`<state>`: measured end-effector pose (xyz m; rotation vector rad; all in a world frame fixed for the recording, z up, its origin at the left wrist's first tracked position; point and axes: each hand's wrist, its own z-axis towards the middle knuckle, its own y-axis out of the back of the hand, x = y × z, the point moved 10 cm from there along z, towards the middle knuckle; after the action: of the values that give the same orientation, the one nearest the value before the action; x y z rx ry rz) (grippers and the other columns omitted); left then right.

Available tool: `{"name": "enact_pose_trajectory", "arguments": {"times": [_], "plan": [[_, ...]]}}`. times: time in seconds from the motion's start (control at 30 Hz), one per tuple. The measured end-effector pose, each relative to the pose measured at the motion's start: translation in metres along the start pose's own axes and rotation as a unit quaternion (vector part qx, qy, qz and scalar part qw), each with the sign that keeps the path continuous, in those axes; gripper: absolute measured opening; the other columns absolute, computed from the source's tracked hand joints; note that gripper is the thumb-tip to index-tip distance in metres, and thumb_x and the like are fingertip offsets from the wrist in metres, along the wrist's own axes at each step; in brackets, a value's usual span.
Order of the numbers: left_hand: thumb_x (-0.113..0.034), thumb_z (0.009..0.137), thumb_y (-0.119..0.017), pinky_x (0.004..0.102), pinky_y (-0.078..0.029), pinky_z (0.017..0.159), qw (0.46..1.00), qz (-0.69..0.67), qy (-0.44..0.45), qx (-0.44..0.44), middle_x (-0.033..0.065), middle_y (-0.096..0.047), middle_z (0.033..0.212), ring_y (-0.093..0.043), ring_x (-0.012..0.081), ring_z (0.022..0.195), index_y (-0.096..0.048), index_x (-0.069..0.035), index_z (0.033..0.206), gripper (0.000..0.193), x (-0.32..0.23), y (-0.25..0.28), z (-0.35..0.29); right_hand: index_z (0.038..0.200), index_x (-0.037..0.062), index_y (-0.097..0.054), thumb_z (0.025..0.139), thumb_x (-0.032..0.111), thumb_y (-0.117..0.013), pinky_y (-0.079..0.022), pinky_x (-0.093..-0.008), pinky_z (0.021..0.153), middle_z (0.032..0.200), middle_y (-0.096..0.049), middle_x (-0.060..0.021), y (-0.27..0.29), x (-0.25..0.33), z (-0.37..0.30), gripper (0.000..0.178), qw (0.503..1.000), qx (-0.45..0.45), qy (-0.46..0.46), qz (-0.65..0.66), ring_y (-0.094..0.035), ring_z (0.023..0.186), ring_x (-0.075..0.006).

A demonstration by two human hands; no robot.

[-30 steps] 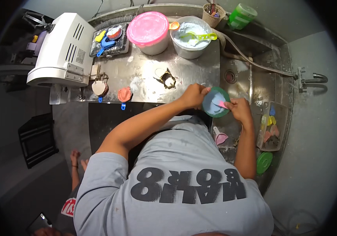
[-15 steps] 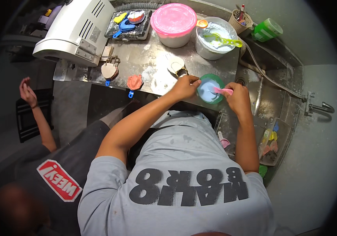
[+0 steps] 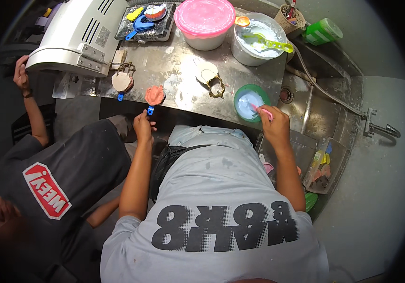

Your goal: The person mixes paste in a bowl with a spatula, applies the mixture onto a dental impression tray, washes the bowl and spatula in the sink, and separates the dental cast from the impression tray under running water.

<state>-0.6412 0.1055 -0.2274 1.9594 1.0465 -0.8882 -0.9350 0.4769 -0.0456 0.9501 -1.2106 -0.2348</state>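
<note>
My right hand [image 3: 274, 125] holds a pink spatula [image 3: 260, 110] whose tip sits in white paste inside a green mixing bowl [image 3: 251, 101] at the steel counter's front edge. My left hand [image 3: 142, 127] is off the bowl and down at the counter's front. Its fingertips are at the blue handle [image 3: 150, 111] of a small tray filled with orange-pink material [image 3: 155, 94]. Whether the fingers grip the handle is unclear. A similar tray with a beige cast [image 3: 122, 81] lies further left. A white cast beside a brass frame [image 3: 210, 76] rests mid-counter.
At the counter's back stand a white machine [image 3: 77, 35], a dark tray of coloured tools [image 3: 146, 21], a pink-lidded tub [image 3: 205, 19], a white bucket with a yellow-green scoop [image 3: 259, 40] and a green cup [image 3: 323, 30]. Sink [image 3: 316, 111] and tap [image 3: 379, 128] are on the right. A co-worker in a dark shirt [image 3: 56, 179] crouches at left, a hand [image 3: 21, 70] by the machine.
My left hand let go of the green bowl and dropped left to the blue-handled tray. The bowl now rests on the counter. The co-worker has come closer at left.
</note>
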Motion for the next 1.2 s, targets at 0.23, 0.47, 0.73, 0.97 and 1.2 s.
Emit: {"name": "enact_pose_trajectory", "arguments": {"times": [0.23,0.47,0.73,0.97,1.2], "plan": [[-0.040,0.102,-0.043,0.0319,-0.051,0.049,0.952,-0.227,0.113,0.173,0.0137,-0.065,0.083,-0.064,0.0224,0.062,-0.053,-0.002,0.104,0.040,0.031,-0.051,0.003,0.091,0.0009,-0.072,0.088,0.021,-0.068,-0.050,-0.0348,0.063,0.077,-0.069,-0.0141,-0.005,-0.005,-0.004,0.021,0.998,-0.012,-0.048,0.045,-0.065,0.065,-0.0239],[-0.031,0.103,-0.045,0.0299,-0.050,0.046,0.961,-0.230,0.038,0.147,0.0156,-0.064,0.083,-0.063,0.0197,0.058,-0.050,-0.002,0.102,0.029,0.011,-0.046,0.010,0.092,-0.0006,-0.071,0.089,0.023,-0.070,-0.036,-0.0208,0.045,0.062,-0.059,0.0010,-0.017,-0.056,-0.019,0.024,0.925,0.012,-0.258,0.278,-0.049,0.049,-0.0059],[-0.013,0.101,-0.047,0.0229,-0.042,0.037,0.967,-0.164,-0.027,0.192,0.0099,-0.059,0.071,-0.056,0.0140,0.048,-0.051,-0.005,0.093,0.012,0.001,-0.046,0.008,0.098,-0.0039,-0.068,0.092,0.020,-0.065,-0.035,-0.0202,0.044,0.069,-0.060,-0.0020,-0.008,-0.020,-0.015,0.025,0.868,0.044,-0.216,0.444,-0.051,0.055,-0.0076],[-0.019,0.102,-0.048,0.0233,-0.043,0.038,0.952,-0.173,-0.012,0.252,0.0090,-0.059,0.069,-0.057,0.0142,0.048,-0.051,-0.002,0.093,0.019,0.018,-0.076,-0.035,0.095,0.0008,-0.073,0.091,0.019,-0.068,-0.035,-0.0188,0.049,0.067,-0.060,0.0017,-0.057,0.057,0.000,0.019,0.945,0.106,-0.099,0.294,-0.050,0.055,-0.0051],[-0.018,0.103,-0.042,0.0241,-0.044,0.039,0.944,-0.143,0.002,0.297,0.0091,-0.059,0.068,-0.057,0.0143,0.048,-0.054,-0.001,0.083,0.029,0.017,-0.081,-0.042,0.093,-0.0017,-0.070,0.089,0.013,-0.068,-0.044,-0.0251,0.057,0.075,-0.067,-0.0080,-0.115,0.153,0.001,0.015,0.966,0.105,0.169,0.167,-0.059,0.062,-0.0133]]}}
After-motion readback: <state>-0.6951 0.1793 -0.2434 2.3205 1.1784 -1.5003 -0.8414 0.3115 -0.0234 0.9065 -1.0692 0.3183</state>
